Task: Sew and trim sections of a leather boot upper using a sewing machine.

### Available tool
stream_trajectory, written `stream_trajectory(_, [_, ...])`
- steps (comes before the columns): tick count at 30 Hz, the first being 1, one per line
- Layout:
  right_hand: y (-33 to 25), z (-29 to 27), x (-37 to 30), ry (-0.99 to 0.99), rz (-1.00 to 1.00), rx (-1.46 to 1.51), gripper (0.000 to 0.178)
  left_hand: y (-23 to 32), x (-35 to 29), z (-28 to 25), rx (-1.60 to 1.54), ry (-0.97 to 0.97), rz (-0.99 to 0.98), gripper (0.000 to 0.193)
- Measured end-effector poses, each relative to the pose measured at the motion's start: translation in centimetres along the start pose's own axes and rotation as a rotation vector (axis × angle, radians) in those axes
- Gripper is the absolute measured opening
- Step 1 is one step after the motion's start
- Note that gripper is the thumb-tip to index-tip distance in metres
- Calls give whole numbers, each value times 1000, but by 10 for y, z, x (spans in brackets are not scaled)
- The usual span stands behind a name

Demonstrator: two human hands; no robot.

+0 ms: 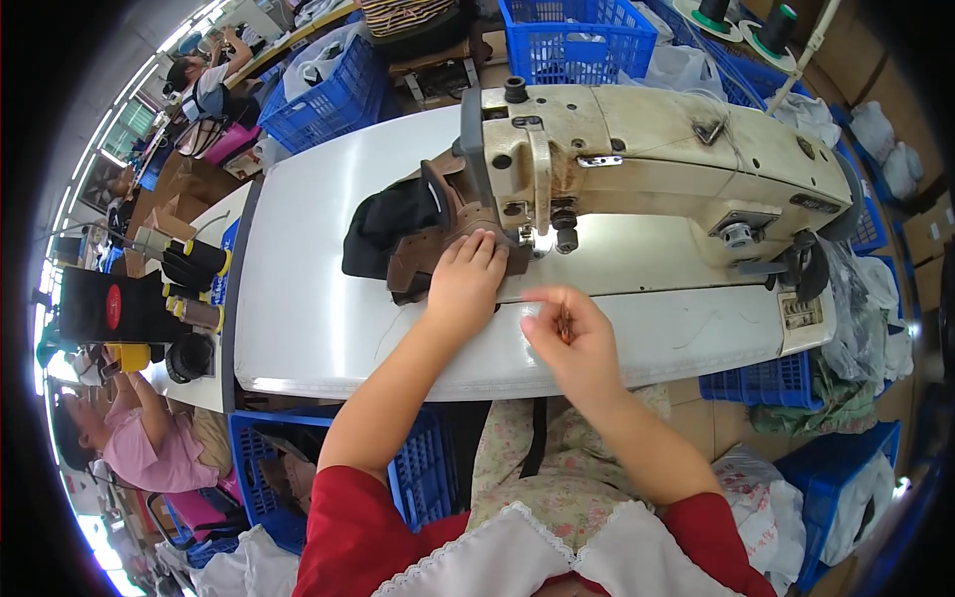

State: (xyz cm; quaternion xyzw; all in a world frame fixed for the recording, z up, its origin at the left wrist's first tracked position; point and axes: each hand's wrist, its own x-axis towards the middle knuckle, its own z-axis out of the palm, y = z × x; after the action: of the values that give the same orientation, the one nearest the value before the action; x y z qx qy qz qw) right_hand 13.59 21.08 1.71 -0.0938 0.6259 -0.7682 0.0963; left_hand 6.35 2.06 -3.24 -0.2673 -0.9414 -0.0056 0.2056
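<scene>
Head view, from above: a pale industrial sewing machine [686, 124] stands on a white bench [298, 298], its arm reaching across from the right to the needle end at the middle. The brown workpiece [413, 261], which looks leather-like, lies on the bench just left of the presser foot [542, 242], its right end beside the foot; black fabric [386, 227] adjoins it on its left and far side. The left hand [466, 277] rests on the near right part of the workpiece, palm down, its grip spread flat with the fingers extended and close together, covering the piece rather than closing round it. The right hand [575, 338] is apart from the workpiece, over the front of the bench; its grip is curled closed on a small brownish object [565, 323], too little of which shows to identify. Near the left end of the bench stand dark thread cones [196, 261] with yellow bases. A blue crate [582, 45] lies beyond the machine, and a second blue crate [766, 383] sits below the right end. At far left, a co-worker in a pink top [154, 438] is seated with arms raised.
</scene>
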Motion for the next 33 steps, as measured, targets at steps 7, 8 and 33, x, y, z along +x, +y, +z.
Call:
stream_trajectory(7, [7,52,39,286,-642,-671,81,6,0,4,-86,120,-66,36])
stream_trajectory(8, [5,56,43,277,-640,-716,91,7,1,3,-96,156,-76,35])
stream_trajectory(33, [6,62,57,156,-467,367,47,4,-7,16,-168,178,-96,32])
